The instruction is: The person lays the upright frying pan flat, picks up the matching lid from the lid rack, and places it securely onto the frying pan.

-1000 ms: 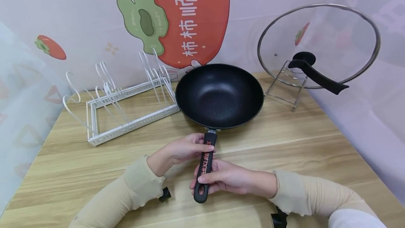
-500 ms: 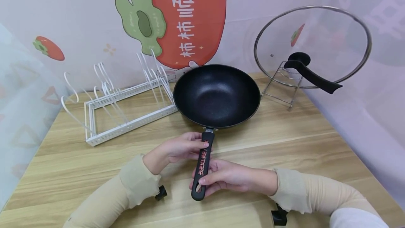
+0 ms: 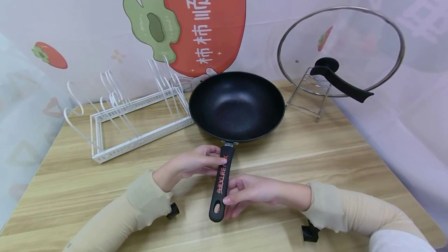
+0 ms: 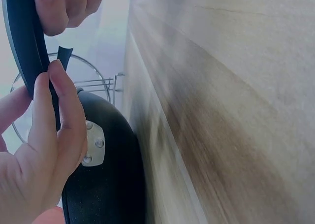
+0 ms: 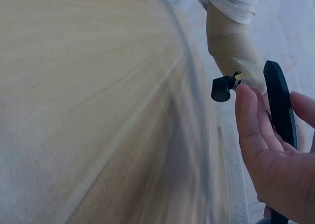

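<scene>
A black wok (image 3: 237, 106) faces up near the back middle of the table, its handle (image 3: 221, 182) pointing at the person. The left hand (image 3: 197, 162) pinches the upper handle, thumb on top and fingers below; the left wrist view shows these fingers (image 4: 69, 120) close to the riveted bracket (image 4: 96, 143). By the handle's end is the right hand (image 3: 250, 193), its thumb tip at the right edge. In the right wrist view, the handle (image 5: 280, 103) stands between the right hand's thumb and its nearly straight fingers (image 5: 251, 120), which are spread apart.
Left of the wok stands a white rack (image 3: 143, 139) with curved wire dividers. A glass lid (image 3: 364, 38) with a black handle (image 3: 343, 84) leans upright in a small wire stand (image 3: 308, 92) at the back right. Printed cloth (image 3: 262, 11) hangs behind the wooden table (image 3: 315, 158).
The right hand has loosened from the handle, its thumb sliding from the top to the right edge. The left hand keeps its pinch. The whole view has shifted slightly.
</scene>
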Available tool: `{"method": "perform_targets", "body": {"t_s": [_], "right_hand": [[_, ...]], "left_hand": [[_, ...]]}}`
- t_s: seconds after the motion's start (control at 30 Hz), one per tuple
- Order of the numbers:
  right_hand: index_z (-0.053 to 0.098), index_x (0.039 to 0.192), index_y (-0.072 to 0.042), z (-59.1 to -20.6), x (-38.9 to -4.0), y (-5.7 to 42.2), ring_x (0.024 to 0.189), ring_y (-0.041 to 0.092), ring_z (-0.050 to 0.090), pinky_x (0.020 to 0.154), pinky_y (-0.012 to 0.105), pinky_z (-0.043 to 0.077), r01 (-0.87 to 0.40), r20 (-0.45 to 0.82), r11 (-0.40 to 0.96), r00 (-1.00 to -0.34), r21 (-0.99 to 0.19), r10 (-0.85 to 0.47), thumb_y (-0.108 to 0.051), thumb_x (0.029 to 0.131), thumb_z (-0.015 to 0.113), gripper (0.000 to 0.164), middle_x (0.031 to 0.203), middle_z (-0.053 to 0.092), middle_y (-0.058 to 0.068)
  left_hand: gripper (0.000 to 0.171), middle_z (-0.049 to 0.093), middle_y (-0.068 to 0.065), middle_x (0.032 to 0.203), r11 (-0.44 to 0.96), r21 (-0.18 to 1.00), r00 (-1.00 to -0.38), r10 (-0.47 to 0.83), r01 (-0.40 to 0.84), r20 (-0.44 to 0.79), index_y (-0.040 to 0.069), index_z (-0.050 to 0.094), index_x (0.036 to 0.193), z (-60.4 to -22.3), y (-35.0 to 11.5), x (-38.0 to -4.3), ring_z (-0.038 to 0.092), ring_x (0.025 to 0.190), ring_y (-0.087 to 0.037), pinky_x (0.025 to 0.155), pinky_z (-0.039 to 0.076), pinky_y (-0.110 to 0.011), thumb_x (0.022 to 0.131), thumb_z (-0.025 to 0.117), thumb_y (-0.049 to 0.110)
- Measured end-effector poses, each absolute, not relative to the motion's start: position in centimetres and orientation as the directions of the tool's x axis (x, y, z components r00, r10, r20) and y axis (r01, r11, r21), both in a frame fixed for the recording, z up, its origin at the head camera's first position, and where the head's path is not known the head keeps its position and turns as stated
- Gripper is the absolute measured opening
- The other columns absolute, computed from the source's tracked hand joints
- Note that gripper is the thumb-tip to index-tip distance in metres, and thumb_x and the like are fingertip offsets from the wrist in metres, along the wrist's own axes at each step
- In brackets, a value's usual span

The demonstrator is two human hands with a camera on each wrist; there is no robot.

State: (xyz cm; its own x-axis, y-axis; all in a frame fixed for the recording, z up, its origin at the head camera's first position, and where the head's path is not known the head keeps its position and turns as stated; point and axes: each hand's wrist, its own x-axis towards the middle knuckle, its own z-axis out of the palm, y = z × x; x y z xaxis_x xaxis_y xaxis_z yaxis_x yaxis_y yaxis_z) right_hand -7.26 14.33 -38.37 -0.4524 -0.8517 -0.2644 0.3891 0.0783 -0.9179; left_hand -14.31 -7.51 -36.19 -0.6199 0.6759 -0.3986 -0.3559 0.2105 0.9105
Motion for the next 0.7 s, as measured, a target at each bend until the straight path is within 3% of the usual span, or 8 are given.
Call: {"method": "perform_targets", "body": {"t_s": [0.2,0.37,0.57,0.7], "right_hand": [[0.059,0.120,0.015,-38.0,-7.7,14.8,0.094,0.023,0.072,0.091,0.043,0.058,0.299,-0.264,0.129,-0.472,-0.946,-0.841,-0.004,0.101,0.058,0.027,0.107,0.070,0.032],[0.062,0.119,0.015,-37.5,-8.0,15.4,0.098,0.035,0.071,0.091,0.044,0.057,0.159,-0.241,0.186,-0.501,-0.970,-0.831,-0.006,0.102,0.058,0.027,0.107,0.071,0.028],[0.068,0.118,0.011,-36.9,-8.6,16.1,0.097,0.027,0.071,0.091,0.040,0.057,0.029,-0.195,0.211,-0.523,-0.977,-0.829,-0.007,0.102,0.062,0.025,0.107,0.074,0.020],[0.067,0.118,0.012,-36.5,-8.8,16.6,0.100,0.033,0.071,0.091,0.036,0.057,-0.003,-0.170,0.201,-0.518,-0.980,-0.838,-0.006,0.102,0.062,0.025,0.108,0.073,0.023]], "left_hand": [[0.043,0.065,-0.015,0.112,0.243,0.903,-0.648,0.632,-0.354,-0.424,-0.011,0.044,0.131,-35.9,-7.7,-14.3,0.065,0.093,-0.016,0.089,0.058,-0.036,0.097,0.063,0.007],[0.042,0.064,-0.016,0.112,0.278,0.906,-0.667,0.613,-0.321,-0.424,-0.010,0.046,0.130,-35.6,-7.9,-14.2,0.066,0.093,-0.019,0.090,0.058,-0.041,0.096,0.065,0.006],[0.042,0.064,-0.017,0.110,0.308,0.917,-0.677,0.621,-0.253,-0.395,-0.010,0.048,0.129,-35.2,-8.2,-14.5,0.068,0.092,-0.022,0.088,0.059,-0.043,0.095,0.067,0.006],[0.040,0.063,-0.018,0.110,0.330,0.922,-0.684,0.627,-0.202,-0.374,-0.010,0.050,0.128,-34.7,-8.6,-14.8,0.069,0.090,-0.023,0.088,0.059,-0.045,0.095,0.067,0.006]]}}
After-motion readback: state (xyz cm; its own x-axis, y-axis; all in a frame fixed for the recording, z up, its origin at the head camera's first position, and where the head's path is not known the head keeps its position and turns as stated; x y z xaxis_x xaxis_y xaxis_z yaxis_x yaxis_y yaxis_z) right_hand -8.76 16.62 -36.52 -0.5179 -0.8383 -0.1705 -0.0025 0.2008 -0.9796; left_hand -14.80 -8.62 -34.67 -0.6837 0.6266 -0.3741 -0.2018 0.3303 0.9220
